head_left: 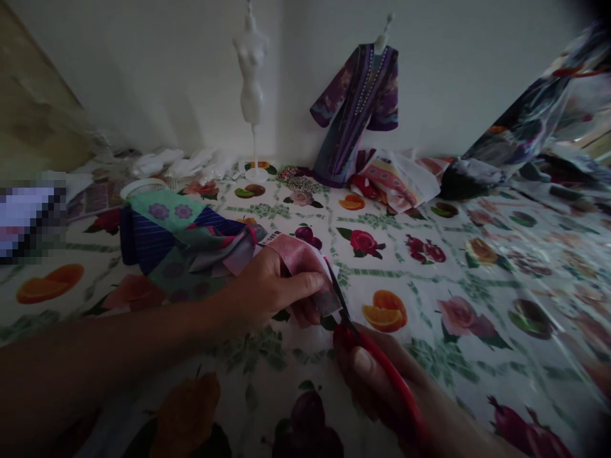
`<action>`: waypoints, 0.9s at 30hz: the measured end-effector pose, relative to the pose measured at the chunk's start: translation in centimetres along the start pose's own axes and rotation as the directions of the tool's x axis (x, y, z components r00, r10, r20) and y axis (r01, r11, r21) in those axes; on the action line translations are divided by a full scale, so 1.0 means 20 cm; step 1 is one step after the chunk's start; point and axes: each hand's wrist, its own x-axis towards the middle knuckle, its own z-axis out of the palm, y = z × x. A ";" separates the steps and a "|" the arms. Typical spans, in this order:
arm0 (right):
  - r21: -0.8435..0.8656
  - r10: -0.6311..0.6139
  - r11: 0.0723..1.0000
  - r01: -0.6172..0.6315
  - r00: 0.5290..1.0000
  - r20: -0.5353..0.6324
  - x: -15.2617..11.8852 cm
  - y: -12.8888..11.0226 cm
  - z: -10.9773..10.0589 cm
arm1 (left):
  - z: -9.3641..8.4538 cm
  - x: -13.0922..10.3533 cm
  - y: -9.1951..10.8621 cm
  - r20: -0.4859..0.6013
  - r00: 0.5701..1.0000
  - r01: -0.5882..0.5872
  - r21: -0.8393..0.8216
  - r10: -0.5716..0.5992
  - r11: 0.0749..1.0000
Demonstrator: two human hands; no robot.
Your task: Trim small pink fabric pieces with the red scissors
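Note:
My left hand (281, 286) is closed on a piece of pink printed fabric (298, 254) with a white edge and dark lettering, thumb on top. Red-handled scissors (389, 375) are gripped in my right hand (377, 369). Their dark blades meet the right edge of the fabric, just beside my left fingertips. How far apart the blades are is hard to make out. Left of my left hand lies a heap of patterned cloth (172, 232) in blue stripes and green with purple flowers, touching or close to the pink piece.
A white doll-size dress form (251, 76) stands at the back; right of it, another wears a purple robe (360, 121). Folded fabric (396, 178) lies beside the robe. A dark plastic-wrapped bundle (515, 133) is at right, a blurred device (26, 216) at left. A fruit-patterned tablecloth (329, 210) covers the table.

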 end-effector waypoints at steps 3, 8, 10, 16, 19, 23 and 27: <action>0.009 0.031 0.999 -0.032 0.998 0.057 0.00 0.05 0.00 | 0.00 0.00 0.00 0.015 1.000 -0.026 0.052 0.026 0.998; 0.004 0.002 1.000 -0.003 0.997 0.075 0.00 0.09 0.00 | 0.00 -0.01 0.00 0.025 0.999 -0.047 0.127 0.044 0.991; -0.006 0.002 1.000 -0.002 0.997 0.072 0.00 0.09 0.00 | 0.00 -0.01 0.00 0.045 0.996 -0.085 0.152 0.079 0.985; -0.026 0.035 0.999 -0.034 0.997 0.067 0.01 0.08 0.00 | -0.01 -0.01 -0.02 0.049 0.995 -0.093 0.131 0.087 0.987; -0.039 0.028 0.999 -0.026 0.997 0.066 0.00 0.08 0.00 | -0.01 0.00 -0.02 0.047 0.995 -0.097 0.111 0.092 0.989; -0.033 0.042 0.999 -0.040 0.996 0.084 0.00 0.06 0.00 | -0.01 0.00 -0.02 0.040 0.994 -0.103 0.112 0.099 0.988; -0.015 0.046 0.999 -0.045 0.996 0.074 0.00 0.06 0.01 | -0.01 0.00 -0.02 0.037 0.995 -0.098 0.109 0.094 0.989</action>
